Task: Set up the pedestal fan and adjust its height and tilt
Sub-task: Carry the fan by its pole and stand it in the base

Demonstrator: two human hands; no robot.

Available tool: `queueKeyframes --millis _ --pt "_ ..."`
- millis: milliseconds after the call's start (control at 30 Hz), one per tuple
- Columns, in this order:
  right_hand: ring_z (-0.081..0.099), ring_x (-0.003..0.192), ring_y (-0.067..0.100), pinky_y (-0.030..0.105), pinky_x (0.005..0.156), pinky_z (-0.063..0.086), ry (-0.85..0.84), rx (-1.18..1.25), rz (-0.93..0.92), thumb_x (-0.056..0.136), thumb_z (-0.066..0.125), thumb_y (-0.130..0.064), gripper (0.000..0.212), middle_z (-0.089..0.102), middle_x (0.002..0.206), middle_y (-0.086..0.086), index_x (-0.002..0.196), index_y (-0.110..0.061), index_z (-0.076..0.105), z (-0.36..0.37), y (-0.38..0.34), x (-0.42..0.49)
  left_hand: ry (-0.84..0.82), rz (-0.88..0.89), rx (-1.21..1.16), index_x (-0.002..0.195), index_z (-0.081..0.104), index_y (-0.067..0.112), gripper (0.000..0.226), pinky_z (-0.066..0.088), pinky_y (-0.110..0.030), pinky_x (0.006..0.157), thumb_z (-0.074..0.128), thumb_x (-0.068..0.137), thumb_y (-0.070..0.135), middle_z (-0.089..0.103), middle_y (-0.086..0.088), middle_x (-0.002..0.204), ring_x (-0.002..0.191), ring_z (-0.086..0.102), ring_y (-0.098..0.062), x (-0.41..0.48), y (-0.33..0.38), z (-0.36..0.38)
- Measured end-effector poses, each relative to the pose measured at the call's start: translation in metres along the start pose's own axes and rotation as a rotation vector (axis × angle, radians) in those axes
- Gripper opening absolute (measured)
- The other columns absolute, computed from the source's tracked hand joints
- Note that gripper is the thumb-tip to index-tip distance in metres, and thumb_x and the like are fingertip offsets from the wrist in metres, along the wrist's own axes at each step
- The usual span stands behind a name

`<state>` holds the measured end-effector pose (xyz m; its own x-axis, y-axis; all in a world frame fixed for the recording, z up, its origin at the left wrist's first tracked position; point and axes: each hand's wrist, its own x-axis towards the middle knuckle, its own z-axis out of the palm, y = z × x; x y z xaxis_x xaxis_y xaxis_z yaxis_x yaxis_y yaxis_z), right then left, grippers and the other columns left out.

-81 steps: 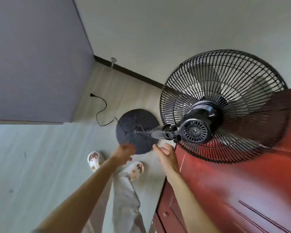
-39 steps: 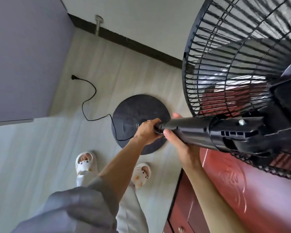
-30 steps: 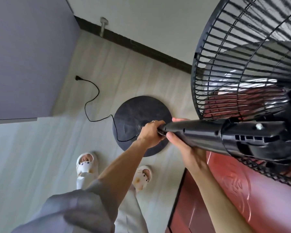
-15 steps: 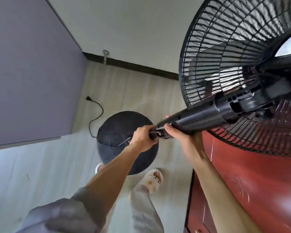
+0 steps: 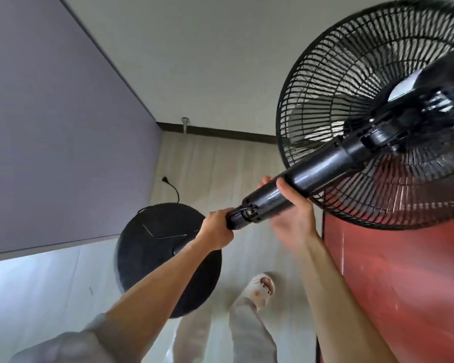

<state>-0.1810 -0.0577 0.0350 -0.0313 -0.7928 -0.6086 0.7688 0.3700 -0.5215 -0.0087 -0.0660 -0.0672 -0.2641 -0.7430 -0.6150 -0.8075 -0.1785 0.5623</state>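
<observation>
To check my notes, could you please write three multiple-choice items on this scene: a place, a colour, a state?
1. The plug lies: A. on the floor beyond the base B. in a socket C. on a chair
2. The base is: A. white B. black C. red
3. The right hand: A. hangs free B. grips the fan column C. holds a cup
1 A, it lies loose on the floor; 2 B, a black disc; 3 B, its fingers wrap the column.
</observation>
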Motion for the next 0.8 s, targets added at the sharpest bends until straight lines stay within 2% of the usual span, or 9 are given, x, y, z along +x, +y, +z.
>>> queueKeyframes --millis 67,200,300,400,500,600,700,800 --pt "0.062 0.096 0.023 0.041 0.091 0.050 -0.004 0.064 0.045 0.078 0.070 -0.020 0.019 0.063 0.094 0.004 0.095 -0.014 0.065 0.006 0.000 -0.003 -0.010 -0.015 0.024 0.115 0.069 0.026 0.058 0.055 -0.034 0.071 0.048 0.071 -0.005 0.072 0.000 0.092 0.081 0.063 -0.022 -0.013 -0.003 -0.011" --pt "0.061 0.104 0.027 0.043 0.102 0.046 0.027 0.115 0.104 0.077 0.072 -0.021 0.022 0.065 0.094 0.005 0.095 -0.012 0.064 0.016 0.007 -0.023 -0.020 -0.038 0.062 0.109 0.071 0.026 0.050 0.046 -0.022 0.058 0.051 0.072 -0.001 0.068 0.007 0.082 0.074 0.061 -0.016 -0.054 -0.008 -0.030" --pt "0.064 0.105 0.028 0.042 0.103 0.048 0.050 0.133 0.091 0.077 0.072 -0.022 0.025 0.066 0.094 0.006 0.097 -0.011 0.063 0.023 0.011 -0.048 -0.077 -0.032 0.119 0.098 0.070 0.029 0.041 0.050 -0.024 0.058 0.052 0.070 0.005 0.067 0.008 0.075 0.071 0.063 -0.016 -0.089 -0.005 -0.044" --pt "0.070 0.102 0.024 0.037 0.089 0.055 0.127 0.148 0.068 0.073 0.075 -0.026 0.032 0.072 0.093 0.005 0.099 -0.010 0.066 0.036 0.010 -0.072 -0.083 -0.023 0.167 0.080 0.058 0.035 0.029 0.054 -0.028 0.059 0.051 0.066 0.010 0.060 0.012 0.065 0.067 0.062 -0.016 -0.124 0.004 -0.059" --pt "0.075 0.095 0.023 0.034 0.078 0.060 0.194 0.201 0.029 0.073 0.078 -0.026 0.033 0.074 0.084 0.003 0.100 -0.011 0.066 0.052 0.006 -0.093 -0.079 0.003 0.180 0.084 0.059 0.031 0.027 0.058 -0.031 0.060 0.056 0.064 0.013 0.063 0.011 0.068 0.068 0.066 -0.017 -0.154 0.011 -0.072" --pt "0.075 0.081 0.024 0.033 0.073 0.061 0.248 0.248 0.001 0.070 0.085 -0.025 0.037 0.071 0.078 0.003 0.099 -0.011 0.066 0.063 0.002 -0.117 -0.075 0.042 0.202 0.073 0.052 0.031 0.016 0.050 -0.026 0.052 0.061 0.062 0.024 0.062 0.008 0.065 0.064 0.065 -0.019 -0.186 0.020 -0.088" --pt "0.073 0.078 0.024 0.035 0.072 0.060 0.297 0.283 0.007 0.065 0.089 -0.027 0.045 0.070 0.080 0.005 0.101 -0.013 0.066 0.076 -0.002 -0.147 -0.059 0.096 0.238 0.073 0.053 0.030 0.014 0.044 -0.025 0.050 0.060 0.063 0.036 0.062 0.008 0.064 0.061 0.062 -0.018 -0.219 0.033 -0.109" --pt "0.073 0.074 0.023 0.036 0.070 0.060 0.350 0.331 0.007 0.066 0.089 -0.023 0.026 0.070 0.079 0.004 0.086 -0.015 0.073 0.085 0.004 -0.174 -0.054 0.122 0.317 0.081 0.061 0.029 0.018 0.041 -0.023 0.048 0.062 0.071 0.045 0.066 0.008 0.067 0.062 0.063 -0.014 -0.243 0.037 -0.120"
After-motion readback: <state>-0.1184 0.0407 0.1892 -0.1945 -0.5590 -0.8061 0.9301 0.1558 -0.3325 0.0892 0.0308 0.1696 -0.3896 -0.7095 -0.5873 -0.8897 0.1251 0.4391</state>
